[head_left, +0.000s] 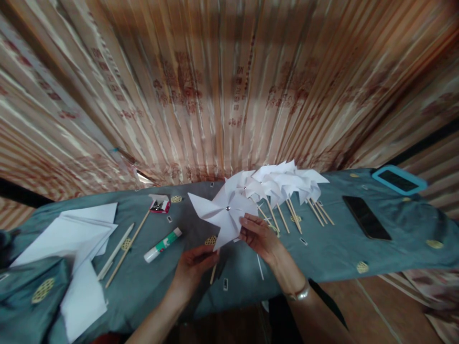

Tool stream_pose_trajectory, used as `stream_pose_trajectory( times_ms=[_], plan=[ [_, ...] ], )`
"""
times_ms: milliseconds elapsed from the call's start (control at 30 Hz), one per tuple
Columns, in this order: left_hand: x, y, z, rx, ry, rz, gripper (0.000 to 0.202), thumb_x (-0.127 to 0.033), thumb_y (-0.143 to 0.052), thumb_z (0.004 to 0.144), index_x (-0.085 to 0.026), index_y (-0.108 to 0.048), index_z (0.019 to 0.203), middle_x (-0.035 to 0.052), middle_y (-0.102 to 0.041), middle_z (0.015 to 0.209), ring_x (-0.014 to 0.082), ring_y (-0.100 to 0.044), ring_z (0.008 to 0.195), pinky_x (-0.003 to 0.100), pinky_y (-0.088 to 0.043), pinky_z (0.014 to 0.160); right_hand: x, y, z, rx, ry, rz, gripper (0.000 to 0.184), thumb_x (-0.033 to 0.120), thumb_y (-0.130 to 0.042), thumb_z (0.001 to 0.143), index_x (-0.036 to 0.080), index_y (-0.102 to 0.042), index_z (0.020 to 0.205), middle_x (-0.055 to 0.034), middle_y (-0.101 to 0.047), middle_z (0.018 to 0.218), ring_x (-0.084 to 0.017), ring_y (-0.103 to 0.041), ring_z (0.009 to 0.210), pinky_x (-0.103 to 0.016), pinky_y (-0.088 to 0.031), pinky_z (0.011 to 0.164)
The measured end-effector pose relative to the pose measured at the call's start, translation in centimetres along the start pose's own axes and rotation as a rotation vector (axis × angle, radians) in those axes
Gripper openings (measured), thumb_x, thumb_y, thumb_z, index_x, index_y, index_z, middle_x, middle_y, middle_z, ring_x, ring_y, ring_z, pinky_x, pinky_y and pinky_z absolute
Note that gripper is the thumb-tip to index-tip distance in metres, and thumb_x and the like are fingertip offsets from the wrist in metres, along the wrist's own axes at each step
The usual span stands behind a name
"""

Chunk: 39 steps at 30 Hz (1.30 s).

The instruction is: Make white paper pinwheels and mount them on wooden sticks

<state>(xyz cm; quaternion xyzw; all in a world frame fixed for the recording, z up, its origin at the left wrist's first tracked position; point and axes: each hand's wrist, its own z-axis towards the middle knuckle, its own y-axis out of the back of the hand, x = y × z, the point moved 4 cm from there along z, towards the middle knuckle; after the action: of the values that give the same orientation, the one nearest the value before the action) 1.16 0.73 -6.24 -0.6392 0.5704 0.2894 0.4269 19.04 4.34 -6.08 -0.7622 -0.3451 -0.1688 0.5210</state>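
Note:
A white paper pinwheel (224, 210) with a silver pin at its centre is held up between my two hands, over the front of the table. My left hand (196, 262) is closed around its thin wooden stick (213, 274) just below the blades. Fingers of my right hand (258, 235) pinch the lower right edge of a paper blade. Behind it, several finished-looking pinwheels (283, 184) lie overlapping in a row, their wooden sticks (290, 215) pointing toward me.
Left of my hands lie a glue stick (163, 245), an open small box of pins (159, 204), a wooden stick (128, 248), a white pen-like item (116, 251) and white paper sheets (82, 229). To the right are a black phone (366, 217) and a blue-framed device (399, 179). A curtain (215, 86) hangs behind.

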Motion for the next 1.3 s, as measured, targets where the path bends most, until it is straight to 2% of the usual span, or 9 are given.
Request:
stream_pose_trajectory(
  times_ms=[233,367,467,533,667,800,967,1100,1300],
  plan=[
    [-0.3,0.4,0.2,0.032,-0.065,0.032,0.028,-0.033,-0.085,0.051,-0.019,-0.079,0.075,0.0051,-0.076,0.075,0.0202,-0.067,0.077,0.026,-0.049,0.076,-2.7,-1.6,-0.5,0.106,-0.15,0.198,0.028,0.027,-0.089,0.056,0.018,-0.07,0.074,0.0019,-0.073,0.068,-0.01,-0.066,0.06,-0.019,-0.054,0.059],
    [-0.6,1.6,0.5,0.007,-0.091,0.047,0.032,-0.036,-0.085,0.051,-0.02,-0.079,0.078,0.0054,-0.077,0.08,0.0218,-0.067,0.082,0.028,-0.05,0.078,-3.1,-1.6,-0.9,0.151,-0.191,0.15,0.032,0.04,-0.083,0.065,0.015,-0.071,0.081,-0.0051,-0.075,0.08,-0.013,-0.068,0.073,-0.021,-0.052,0.062],
    [-1.0,2.4,0.7,-0.006,-0.1,0.048,0.034,-0.038,-0.085,0.051,-0.02,-0.079,0.079,0.0052,-0.077,0.082,0.0225,-0.067,0.083,0.029,-0.05,0.081,-2.1,-0.6,-1.1,0.091,-0.19,0.004,0.042,0.051,-0.078,0.067,0.012,-0.073,0.081,-0.009,-0.075,0.082,-0.014,-0.067,0.07,-0.021,-0.05,0.057],
    [-1.1,2.8,0.7,-0.005,-0.104,0.059,0.035,-0.04,-0.085,0.051,-0.02,-0.079,0.079,0.0052,-0.077,0.082,0.0229,-0.067,0.083,0.029,-0.05,0.081,-0.7,0.4,-1.1,0.02,-0.125,-0.118,0.044,0.055,-0.079,0.063,0.012,-0.073,0.071,-0.007,-0.073,0.071,-0.011,-0.062,0.057,-0.02,-0.045,0.05],
    [-1.0,3.0,0.3,-0.019,-0.083,0.122,0.033,-0.039,-0.085,0.049,-0.02,-0.079,0.076,0.0049,-0.076,0.079,0.0216,-0.066,0.077,0.028,-0.049,0.075,3.0,2.5,-1.2,-0.155,0.181,-0.282,0.038,0.053,-0.083,0.056,0.017,-0.071,0.062,-0.002,-0.069,0.061,-0.009,-0.053,0.05,-0.021,-0.039,0.048],
    [-0.5,2.1,-0.4,0.042,-0.04,0.166,0.031,-0.037,-0.083,0.049,-0.02,-0.079,0.075,0.0054,-0.077,0.08,0.0218,-0.066,0.077,0.028,-0.048,0.074,5.2,3.0,-1.4,-0.17,0.38,-0.387,0.037,0.052,-0.082,0.056,0.021,-0.075,0.075,-0.0029,-0.074,0.077,-0.013,-0.059,0.065,-0.025,-0.044,0.061],
    [-0.1,0.7,-1.1,0.142,0.021,0.186,0.03,-0.037,-0.082,0.05,-0.02,-0.079,0.074,0.0056,-0.077,0.076,0.0206,-0.065,0.072,0.027,-0.048,0.071,5.0,1.8,-1.4,0.015,0.236,-0.46,0.042,0.049,-0.085,0.053,0.022,-0.076,0.084,-0.0015,-0.075,0.082,-0.015,-0.064,0.074,-0.026,-0.046,0.069],
    [-0.1,0.0,-1.2,0.178,0.006,0.204,0.029,-0.035,-0.082,0.051,-0.019,-0.079,0.074,0.006,-0.076,0.076,0.0197,-0.064,0.069,0.027,-0.046,0.068,5.0,1.9,-1.6,0.031,0.156,-0.44,0.04,0.045,-0.088,0.048,0.021,-0.076,0.077,0.0004,-0.075,0.076,-0.012,-0.063,0.065,-0.023,-0.045,0.063],
    [0.1,-0.6,-0.7,0.228,-0.006,0.235,0.027,-0.036,-0.08,0.056,-0.019,-0.079,0.077,0.0061,-0.076,0.076,0.0195,-0.063,0.07,0.027,-0.046,0.069,6.0,3.5,-2.2,0.032,0.168,-0.417,0.034,0.036,-0.087,0.054,0.02,-0.076,0.081,0.0002,-0.075,0.076,-0.01,-0.063,0.063,-0.021,-0.046,0.061]
  ],
)
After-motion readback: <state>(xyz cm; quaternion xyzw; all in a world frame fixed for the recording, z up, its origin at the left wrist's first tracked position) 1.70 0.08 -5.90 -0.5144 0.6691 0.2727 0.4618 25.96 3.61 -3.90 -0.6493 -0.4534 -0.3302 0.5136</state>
